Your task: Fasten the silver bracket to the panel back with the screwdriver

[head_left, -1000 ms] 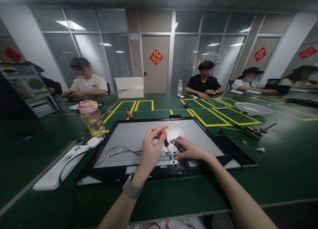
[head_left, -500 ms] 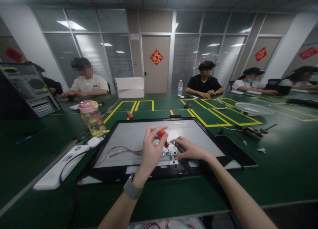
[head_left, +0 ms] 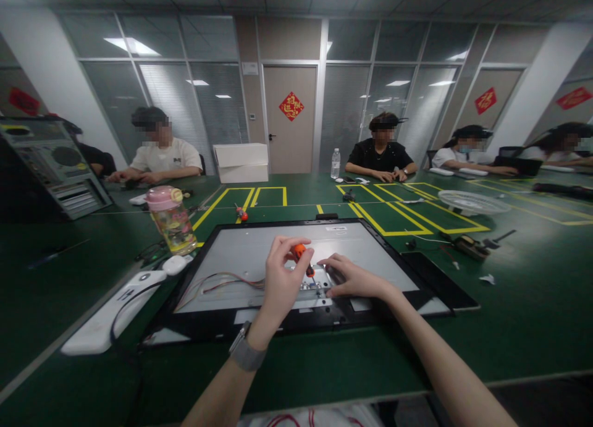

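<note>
A flat display panel [head_left: 370, 248] with a grey metal back and black frame lies before me on the table. My left hand [head_left: 285, 272] is closed around the orange and black handle of a screwdriver [head_left: 301, 251]. The screwdriver tilts, its shaft pointing down at a small metal bracket [head_left: 319, 285] near the panel's front edge. Thumb and fingers of my right hand [head_left: 354, 277] span the bracket's right end, touching it. Thin wires [head_left: 231, 279] run left from the bracket, partly behind my left hand. The exact tip contact is too small to tell.
Left of the panel are a white power strip [head_left: 111, 312] and a pink-lidded bottle [head_left: 171, 220]. A black phone-like slab [head_left: 438, 282] lies at the right, beyond it a brown tool [head_left: 470, 248]. An open computer case [head_left: 60, 167] stands far left. Several people sit across the table.
The screwdriver's handle has shifted slightly left and tilted a little more in my left hand. My right hand has stayed in place.
</note>
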### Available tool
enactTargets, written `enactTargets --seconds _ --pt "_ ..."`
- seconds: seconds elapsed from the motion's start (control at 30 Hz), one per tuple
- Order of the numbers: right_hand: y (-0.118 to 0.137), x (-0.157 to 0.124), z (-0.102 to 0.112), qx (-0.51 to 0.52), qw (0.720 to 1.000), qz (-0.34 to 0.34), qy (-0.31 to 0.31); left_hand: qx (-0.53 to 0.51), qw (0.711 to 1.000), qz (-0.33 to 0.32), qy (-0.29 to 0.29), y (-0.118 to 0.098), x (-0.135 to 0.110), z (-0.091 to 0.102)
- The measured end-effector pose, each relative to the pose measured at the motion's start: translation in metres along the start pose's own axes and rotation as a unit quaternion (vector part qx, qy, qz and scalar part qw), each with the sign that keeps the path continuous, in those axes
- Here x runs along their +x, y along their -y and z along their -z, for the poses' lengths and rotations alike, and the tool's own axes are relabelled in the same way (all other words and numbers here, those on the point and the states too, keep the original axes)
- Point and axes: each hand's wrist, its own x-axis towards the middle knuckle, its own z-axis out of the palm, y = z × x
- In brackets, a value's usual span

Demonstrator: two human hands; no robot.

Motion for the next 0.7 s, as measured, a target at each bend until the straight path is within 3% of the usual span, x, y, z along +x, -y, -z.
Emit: enactTargets --seconds 0.7 --pt "-0.0016 0.0006 0.0002 -0.002 1.000 0.004 0.000 -0.007 1.000 0.013 -0.003 -0.0035 -0.0011 0.0001"
